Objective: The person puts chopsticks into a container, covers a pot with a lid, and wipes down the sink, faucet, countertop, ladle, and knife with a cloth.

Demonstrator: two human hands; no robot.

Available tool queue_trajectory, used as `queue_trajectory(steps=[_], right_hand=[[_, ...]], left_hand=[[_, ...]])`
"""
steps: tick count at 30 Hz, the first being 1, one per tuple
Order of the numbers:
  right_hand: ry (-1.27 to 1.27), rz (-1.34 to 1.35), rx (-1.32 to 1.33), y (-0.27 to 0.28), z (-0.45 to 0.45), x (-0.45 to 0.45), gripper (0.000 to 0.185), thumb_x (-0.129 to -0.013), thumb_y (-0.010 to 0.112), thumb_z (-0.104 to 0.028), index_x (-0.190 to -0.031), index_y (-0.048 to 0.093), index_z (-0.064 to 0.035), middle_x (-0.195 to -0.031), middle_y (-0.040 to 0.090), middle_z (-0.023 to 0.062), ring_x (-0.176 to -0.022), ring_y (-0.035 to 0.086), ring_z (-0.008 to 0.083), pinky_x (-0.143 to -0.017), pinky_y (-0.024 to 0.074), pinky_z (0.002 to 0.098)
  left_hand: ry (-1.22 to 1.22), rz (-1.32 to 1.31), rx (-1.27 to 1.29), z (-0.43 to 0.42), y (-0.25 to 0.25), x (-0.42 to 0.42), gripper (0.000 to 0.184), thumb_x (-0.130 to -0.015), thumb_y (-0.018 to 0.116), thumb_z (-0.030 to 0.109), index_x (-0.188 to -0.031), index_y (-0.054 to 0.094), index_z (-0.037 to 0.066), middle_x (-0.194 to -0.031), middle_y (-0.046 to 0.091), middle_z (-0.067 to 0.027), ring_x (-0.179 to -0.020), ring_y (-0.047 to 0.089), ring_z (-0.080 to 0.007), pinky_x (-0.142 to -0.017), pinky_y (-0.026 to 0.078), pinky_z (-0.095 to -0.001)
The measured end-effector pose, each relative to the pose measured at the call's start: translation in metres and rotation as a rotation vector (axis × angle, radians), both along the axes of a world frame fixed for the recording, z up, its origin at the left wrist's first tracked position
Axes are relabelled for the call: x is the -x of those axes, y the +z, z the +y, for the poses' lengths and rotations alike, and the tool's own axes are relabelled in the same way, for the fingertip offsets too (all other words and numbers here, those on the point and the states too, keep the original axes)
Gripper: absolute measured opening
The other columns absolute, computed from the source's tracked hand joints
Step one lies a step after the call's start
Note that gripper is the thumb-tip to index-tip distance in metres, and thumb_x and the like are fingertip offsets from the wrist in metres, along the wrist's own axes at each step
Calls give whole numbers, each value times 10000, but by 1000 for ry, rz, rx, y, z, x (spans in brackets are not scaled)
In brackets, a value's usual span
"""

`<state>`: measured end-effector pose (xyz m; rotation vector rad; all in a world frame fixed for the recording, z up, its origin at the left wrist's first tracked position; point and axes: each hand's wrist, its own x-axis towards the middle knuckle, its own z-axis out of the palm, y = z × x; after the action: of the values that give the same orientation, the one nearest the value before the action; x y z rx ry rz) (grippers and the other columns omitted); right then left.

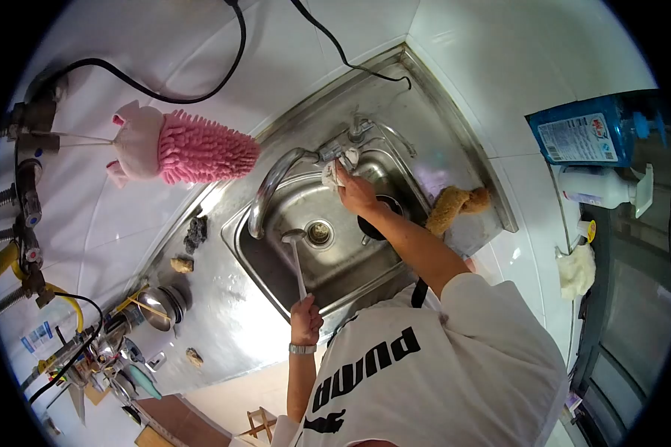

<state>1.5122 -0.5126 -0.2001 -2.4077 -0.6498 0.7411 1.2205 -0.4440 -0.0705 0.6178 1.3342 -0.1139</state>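
The person's left hand [306, 320] is closed around the handle end of the ladle [300, 270], which points forward into the sink [343, 274], while the farther right hand's [359, 195] fingers grip a cloth [330, 176] at the faucet [329, 152].

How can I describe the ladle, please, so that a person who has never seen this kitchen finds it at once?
Start at the steel sink in front of the person, and find its round drain. Just beside the drain is the small rounded head of the ladle, its handle running back to the left hand. Unlike the thick, curved tap nearby, it has a thin, straight handle.
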Motion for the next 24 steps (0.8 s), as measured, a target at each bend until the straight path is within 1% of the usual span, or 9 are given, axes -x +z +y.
queue_trajectory(steps=[4, 6, 7, 9, 11, 13, 15, 21, 24], right_hand=[[-12, -92, -68, -10, -4, -10, 740, -790, 536, -125, -1437, 196, -240, -814, 617, 215, -722, 608, 384, -641, 478, 472], [330, -269, 259, -4, -11, -36, 364, -799, 508, -124, -1152, 577, -72, -890, 644, 171, -822, 634, 334, -713, 502, 418], [331, -267, 261, -3, -12, -38, 364, -799, 508, -124, -1152, 577, -72, -890, 644, 171, -822, 634, 334, -713, 502, 418], [368, -338, 253, -2, -13, -43, 641, -778, 474, -62, -1389, 352, -212, -944, 616, 149, -815, 632, 292, -659, 493, 402], [369, -301, 247, -4, -5, -34, 635, -794, 481, -85, -1399, 321, -198, -962, 607, 191, -830, 621, 336, -701, 488, 435], [27, -1, 127, 2, 7, -14, 638, -811, 484, -114, -1411, 277, -180, -999, 595, 217, -858, 603, 378, -757, 474, 458], [-70, 4, -84, -16, 9, -4, 649, -819, 486, -139, -1418, 239, -175, -1043, 585, 228, -890, 587, 398, -800, 457, 468], [311, -228, 340, 21, -23, -43, 711, -785, 498, -108, -1434, 219, -187, -861, 652, 168, -757, 643, 322, -648, 496, 413], [122, -161, 329, 30, -17, -37, 693, -811, 479, -126, -1440, 190, -147, -858, 655, 179, -755, 645, 325, -668, 498, 440]], left_hand=[[3, 13, 2, 2, 0, 4, 277, -882, 538, 177, -654, 381, 169, -468, 314, 53, -325, 228, -45, -294, 162, -219], [19, 43, -10, 5, -2, 8, 274, -880, 541, 181, -654, 387, 164, -472, 315, 52, -326, 227, -45, -293, 163, -217], [19, 44, -8, 6, -1, 10, 274, -880, 541, 181, -654, 387, 164, -472, 315, 52, -326, 227, -45, -293, 163, -217], [40, 62, -29, 7, 0, 13, 273, -879, 543, 182, -651, 393, 160, -480, 321, 51, -326, 230, -47, -291, 163, -217], [50, 50, -26, 9, -4, 17, 276, -878, 545, 183, -650, 392, 159, -478, 319, 51, -325, 229, -49, -290, 161, -217], [64, 39, -26, 7, -6, 19, 278, -878, 546, 183, -648, 392, 158, -475, 316, 51, -324, 229, -50, -289, 160, -217], [46, -10, 3, 9, -7, 14, 283, -876, 551, 186, -646, 388, 159, -468, 309, 52, -323, 229, -53, -291, 159, -220], [1, -31, 18, 9, -3, -2, 287, -877, 554, 183, -646, 385, 165, -464, 298, 53, -325, 223, -49, -292, 164, -223], [45, -30, 0, 9, -6, 7, 283, -881, 547, 183, -650, 385, 166, -463, 294, 52, -327, 215, -47, -294, 162, -225]])
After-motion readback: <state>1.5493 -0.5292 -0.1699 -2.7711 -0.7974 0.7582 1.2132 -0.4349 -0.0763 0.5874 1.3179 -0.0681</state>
